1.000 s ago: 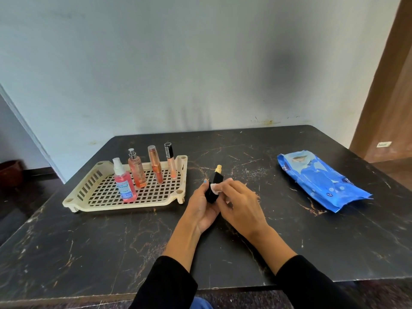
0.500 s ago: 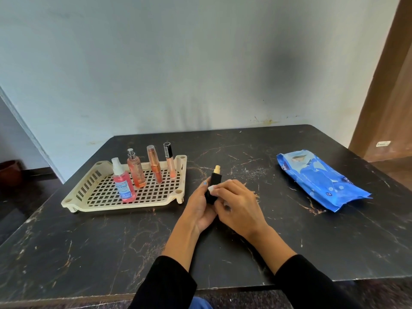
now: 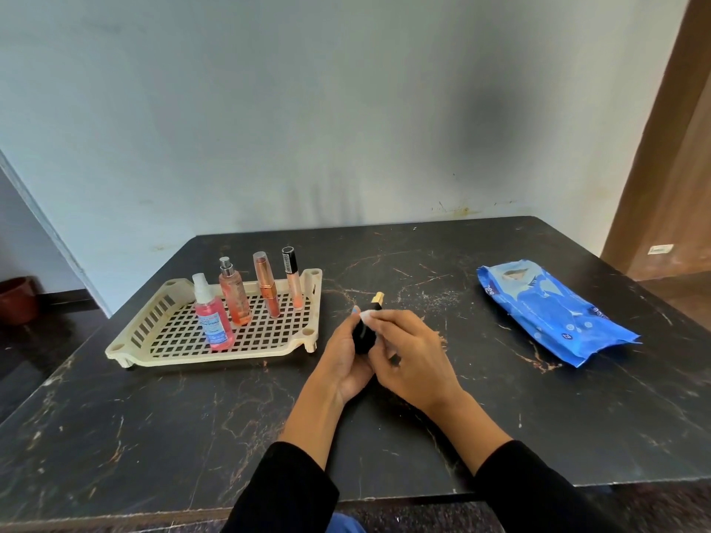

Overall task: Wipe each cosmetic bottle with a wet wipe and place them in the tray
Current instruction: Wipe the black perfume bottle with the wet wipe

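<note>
My left hand (image 3: 344,359) grips a small black bottle (image 3: 364,336) with a gold top, tilted toward the far right, above the table's middle. My right hand (image 3: 413,355) pinches a small white wet wipe (image 3: 367,315) against the bottle's upper side. A cream perforated tray (image 3: 161,348) lies to the left. In it stand a pink spray bottle (image 3: 211,317), an orange spray bottle (image 3: 234,292), a copper lipstick (image 3: 266,284) and a slim lip gloss tube (image 3: 292,278).
A blue wet wipe pack (image 3: 554,309) lies on the right side of the black marbled table (image 3: 154,436). A wall runs behind the table, a wooden door stands at far right, and a brown pot (image 3: 15,300) sits on the floor at left.
My right hand has slid the wipe up along the black bottle toward its top. The bottle stays held in my left hand, about where it was.
</note>
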